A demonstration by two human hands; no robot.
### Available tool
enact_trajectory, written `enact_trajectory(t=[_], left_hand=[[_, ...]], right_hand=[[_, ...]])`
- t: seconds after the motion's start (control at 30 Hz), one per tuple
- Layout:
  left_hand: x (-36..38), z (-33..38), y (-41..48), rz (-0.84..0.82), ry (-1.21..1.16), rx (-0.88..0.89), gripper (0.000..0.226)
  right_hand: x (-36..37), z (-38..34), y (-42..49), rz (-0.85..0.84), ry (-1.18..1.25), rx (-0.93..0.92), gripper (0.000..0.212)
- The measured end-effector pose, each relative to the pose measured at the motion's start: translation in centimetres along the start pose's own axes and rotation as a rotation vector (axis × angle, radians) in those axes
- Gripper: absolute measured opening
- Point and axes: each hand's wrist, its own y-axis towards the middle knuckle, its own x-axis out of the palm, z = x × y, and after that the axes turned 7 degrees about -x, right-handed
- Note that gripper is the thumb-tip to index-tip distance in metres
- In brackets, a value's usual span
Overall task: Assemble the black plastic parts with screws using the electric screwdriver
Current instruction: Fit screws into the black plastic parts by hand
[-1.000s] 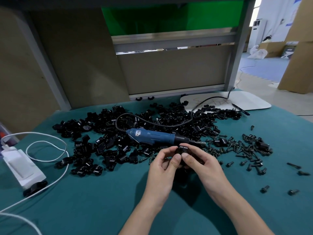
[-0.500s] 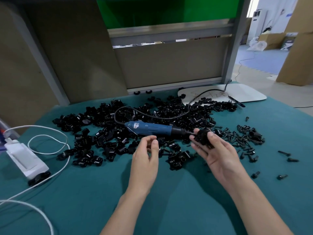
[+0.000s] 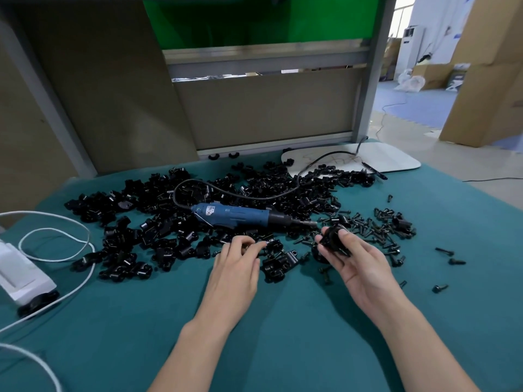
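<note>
A wide heap of black plastic parts [image 3: 158, 222] covers the middle of the green table. The blue electric screwdriver [image 3: 235, 215] lies on the heap, tip pointing right. Black screws [image 3: 376, 224] are scattered to its right. My right hand [image 3: 356, 264] holds a black plastic part [image 3: 332, 239] in its curled fingers, just below the screwdriver's tip. My left hand [image 3: 237, 264] rests palm down at the heap's near edge, its fingertips pinching at a small black piece [image 3: 267, 244] there; what exactly it pinches is unclear.
A white power adapter [image 3: 22, 275] with a looping white cable [image 3: 56, 241] sits at the left edge. A white board [image 3: 382, 159] lies at the back right, with the screwdriver's black cord [image 3: 226, 193] running over it. Metal frame panels stand behind the table.
Both hands were together on one black part. They have separated: the right hand carried the part to the right, and the left hand reached down to the heap's edge.
</note>
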Motion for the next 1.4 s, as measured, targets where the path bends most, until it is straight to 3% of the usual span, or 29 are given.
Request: enact_trajectory(t=[0.27, 0.53, 0.6, 0.67, 0.73, 0.8, 0.9, 1.0, 1.1, 1.17, 1.3, 1.4], left_hand=[[0.8, 0.1, 1.2, -0.004, 0.195, 0.027, 0.036], [0.7, 0.6, 1.4, 0.048, 0.233, -0.056, 0.025], [0.2, 1.4, 1.3, 0.097, -0.105, -0.133, 0.015], [-0.4, 2.1, 1.4, 0.101, -0.664, -0.337, 0.008], [-0.9, 2.5, 1.8, 0.079, -1.080, -0.472, 0.018], [-1.2, 2.6, 2.0, 0.020, -1.315, -0.539, 0.025], [-1.4, 2.6, 2.1, -0.023, -1.410, -0.588, 0.024], [-1.4, 1.7, 2.1, 0.047, -1.165, -0.570, 0.022], [-0.9, 0.3, 1.5, 0.074, -0.321, -0.362, 0.026], [-0.6, 0.1, 1.0, 0.082, 0.015, -0.232, 0.031], [-0.1, 1.0, 1.0, 0.056, 0.087, 0.026, 0.031], [0.2, 1.4, 1.1, -0.016, 0.015, 0.057, 0.032]], right_hand=[[-0.1, 0.0, 0.7, 0.002, 0.037, -0.010, 0.028], [0.3, 0.2, 0.4, -0.036, -0.004, -0.002, 0.047], [0.3, 0.2, 0.4, -0.037, -0.010, 0.000, 0.050], [0.3, 0.3, 0.5, -0.042, -0.014, 0.010, 0.052], [0.3, 0.4, 0.5, -0.063, -0.026, 0.025, 0.050], [0.3, 0.5, 0.6, -0.096, -0.046, 0.037, 0.046], [0.4, 0.6, 0.7, -0.123, -0.065, 0.043, 0.042], [0.4, 0.6, 0.7, -0.117, -0.057, 0.043, 0.044], [0.4, 0.6, 0.8, -0.105, -0.050, 0.041, 0.046], [0.4, 0.6, 0.8, -0.099, -0.043, 0.042, 0.047], [0.5, 0.6, 0.7, -0.096, -0.043, 0.038, 0.044], [0.4, 0.6, 0.7, -0.089, -0.043, 0.032, 0.039]])
